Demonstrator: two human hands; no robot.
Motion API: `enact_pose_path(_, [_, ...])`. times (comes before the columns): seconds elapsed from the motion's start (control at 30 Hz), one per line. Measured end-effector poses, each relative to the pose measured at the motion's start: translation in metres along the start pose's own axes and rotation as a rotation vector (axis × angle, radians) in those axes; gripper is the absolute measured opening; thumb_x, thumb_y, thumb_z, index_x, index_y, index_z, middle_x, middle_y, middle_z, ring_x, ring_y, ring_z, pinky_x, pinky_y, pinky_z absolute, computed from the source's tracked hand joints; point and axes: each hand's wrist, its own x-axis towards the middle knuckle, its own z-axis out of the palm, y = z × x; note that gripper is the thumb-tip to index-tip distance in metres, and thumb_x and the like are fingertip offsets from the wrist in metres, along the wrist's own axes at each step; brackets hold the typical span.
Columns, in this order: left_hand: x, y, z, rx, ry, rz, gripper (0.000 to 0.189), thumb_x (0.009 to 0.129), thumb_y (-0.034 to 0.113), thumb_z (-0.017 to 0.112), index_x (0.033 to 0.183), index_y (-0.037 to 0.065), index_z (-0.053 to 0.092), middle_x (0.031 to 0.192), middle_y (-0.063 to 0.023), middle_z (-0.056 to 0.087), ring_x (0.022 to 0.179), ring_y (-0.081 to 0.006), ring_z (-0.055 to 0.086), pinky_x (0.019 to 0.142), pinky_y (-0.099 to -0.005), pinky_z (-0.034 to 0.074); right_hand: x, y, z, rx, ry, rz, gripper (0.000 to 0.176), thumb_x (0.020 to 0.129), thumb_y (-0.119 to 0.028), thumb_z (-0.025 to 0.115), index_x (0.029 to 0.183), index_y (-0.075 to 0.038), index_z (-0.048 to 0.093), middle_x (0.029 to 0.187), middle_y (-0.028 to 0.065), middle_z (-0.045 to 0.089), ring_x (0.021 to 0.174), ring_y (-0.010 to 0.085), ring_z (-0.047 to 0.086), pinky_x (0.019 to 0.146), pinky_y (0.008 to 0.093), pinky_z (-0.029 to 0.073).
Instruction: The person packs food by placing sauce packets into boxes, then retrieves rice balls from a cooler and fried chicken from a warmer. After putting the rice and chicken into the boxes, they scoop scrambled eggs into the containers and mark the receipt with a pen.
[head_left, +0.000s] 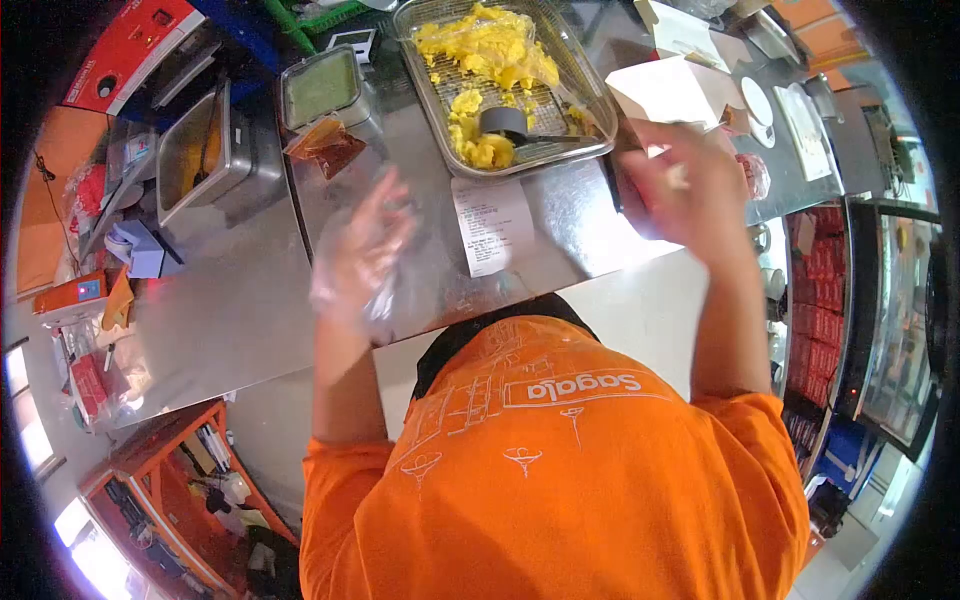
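Note:
My left hand (365, 245), in a clear plastic glove, is over the steel counter (240, 320) with fingers apart and nothing visible in it. Near its fingertips lies a small packet of reddish-brown contents (328, 147). My right hand (690, 185) is smeared by motion beside an open white carton (665, 92); its fingers cannot be made out. Between the hands, a printed receipt (495, 228) lies below a metal tray (606, 135). Yellow food in clumps (480, 45) rests on the tray's wire rack, with a dark round-headed utensil (503, 123) among it.
Left of the tray stand a metal container of green contents (322, 90) and a deep steel pan (235, 160) with a long handle in it. A white open box (685, 35) is at the back right. A glass-door cabinet (895, 330) stands right of the counter.

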Motion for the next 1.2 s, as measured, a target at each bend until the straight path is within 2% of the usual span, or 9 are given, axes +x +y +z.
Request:
enact_pose_path(0.13, [-0.059, 0.025, -0.017, 0.170, 0.299, -0.084, 0.041, 0.081, 0.015, 0.063, 0.119, 0.005, 0.053, 0.102, -0.0121, 0.060, 0.090, -0.0144, 0.055, 0.079, -0.0242, 0.044, -0.027, 0.135, -0.050, -0.018, 0.346, 0.345, 0.032, 0.086, -0.026, 0.053, 0.103, 0.000, 0.060, 0.100, 0.0142, 0.062, 0.092, 0.0201, 0.058, 0.080, 0.0318, 0.044])
enact_pose_path(0.27, [-0.091, 0.023, -0.011, 0.311, 0.315, -0.220, 0.037, 0.079, 0.008, 0.064, 0.115, 0.004, 0.056, 0.098, -0.0062, 0.061, 0.087, -0.0126, 0.055, 0.079, -0.0248, 0.043, -0.074, 0.262, -0.069, -0.356, 0.221, 0.451, 0.036, 0.087, -0.032, 0.050, 0.109, -0.004, 0.057, 0.101, 0.0177, 0.060, 0.095, 0.0293, 0.058, 0.082, 0.0354, 0.043])
enact_pose_path(0.47, [-0.081, 0.021, 0.038, 0.573, 0.225, -0.224, 0.030, 0.077, 0.008, 0.063, 0.107, 0.009, 0.060, 0.090, -0.0129, 0.064, 0.071, -0.0191, 0.060, 0.064, -0.0284, 0.047, -0.068, 0.297, -0.052, -0.180, 0.091, 0.504, 0.041, 0.086, -0.036, 0.052, 0.111, -0.004, 0.056, 0.099, 0.0177, 0.061, 0.093, 0.0290, 0.058, 0.081, 0.0359, 0.044])
enact_pose_path(0.57, [-0.078, 0.019, 0.065, 0.689, 0.293, -0.051, 0.028, 0.078, 0.011, 0.061, 0.105, 0.007, 0.060, 0.089, -0.0135, 0.064, 0.069, -0.0237, 0.061, 0.063, -0.0305, 0.048, -0.057, 0.294, -0.056, -0.159, 0.085, 0.410, 0.037, 0.087, -0.031, 0.050, 0.109, -0.001, 0.056, 0.096, 0.0187, 0.061, 0.090, 0.0305, 0.059, 0.078, 0.0365, 0.044])
enact_pose_path(0.77, [-0.076, 0.007, 0.100, 0.711, 0.486, -0.096, 0.022, 0.080, 0.012, 0.058, 0.102, 0.008, 0.060, 0.092, -0.0142, 0.064, 0.074, -0.0259, 0.063, 0.064, -0.0317, 0.049, -0.064, 0.301, -0.041, 0.135, -0.088, 0.308, 0.035, 0.090, -0.027, 0.045, 0.112, -0.001, 0.053, 0.093, 0.0156, 0.062, 0.084, 0.0250, 0.060, 0.074, 0.0336, 0.045])
enact_pose_path(0.87, [-0.080, 0.004, 0.118, 0.537, 0.614, 0.000, 0.026, 0.082, 0.013, 0.058, 0.107, 0.008, 0.058, 0.092, -0.0126, 0.064, 0.075, -0.0221, 0.063, 0.068, -0.0304, 0.048, -0.064, 0.308, -0.042, 0.521, -0.100, 0.450, 0.037, 0.092, -0.029, 0.043, 0.117, -0.003, 0.051, 0.099, 0.0090, 0.060, 0.084, 0.0181, 0.059, 0.074, 0.0307, 0.045])
enact_pose_path(0.97, [-0.077, 0.047, 0.158, 0.561, 0.908, -0.253, 0.027, 0.083, 0.013, 0.057, 0.109, 0.005, 0.056, 0.091, -0.0084, 0.063, 0.078, -0.0170, 0.061, 0.073, -0.0283, 0.047, -0.054, 0.310, -0.052, 0.742, -0.189, 0.482, 0.040, 0.092, -0.032, 0.042, 0.120, -0.004, 0.049, 0.106, 0.0054, 0.056, 0.086, 0.0138, 0.057, 0.075, 0.0284, 0.044])
enact_pose_path(1.07, [-0.075, 0.053, 0.197, 0.154, 0.975, -0.095, 0.024, 0.084, 0.012, 0.057, 0.107, 0.004, 0.057, 0.089, -0.0055, 0.061, 0.082, -0.0127, 0.058, 0.077, -0.0263, 0.045, -0.054, 0.326, -0.039, 0.862, -0.270, 0.512, 0.044, 0.092, -0.033, 0.043, 0.122, -0.002, 0.046, 0.107, 0.0079, 0.055, 0.086, 0.0153, 0.057, 0.075, 0.0286, 0.045])
enact_pose_path(1.2, [-0.066, 0.053, 0.251, 0.013, 0.316, -0.105, 0.031, 0.086, 0.019, 0.058, 0.111, 0.002, 0.054, 0.098, -0.0085, 0.059, 0.085, -0.0127, 0.057, 0.073, -0.0237, 0.047, -0.059, 0.328, -0.042, 0.737, -0.312, 0.361, 0.035, 0.089, -0.026, 0.045, 0.113, 0.000, 0.048, 0.096, 0.0096, 0.058, 0.080, 0.0159, 0.059, 0.069, 0.0279, 0.047])
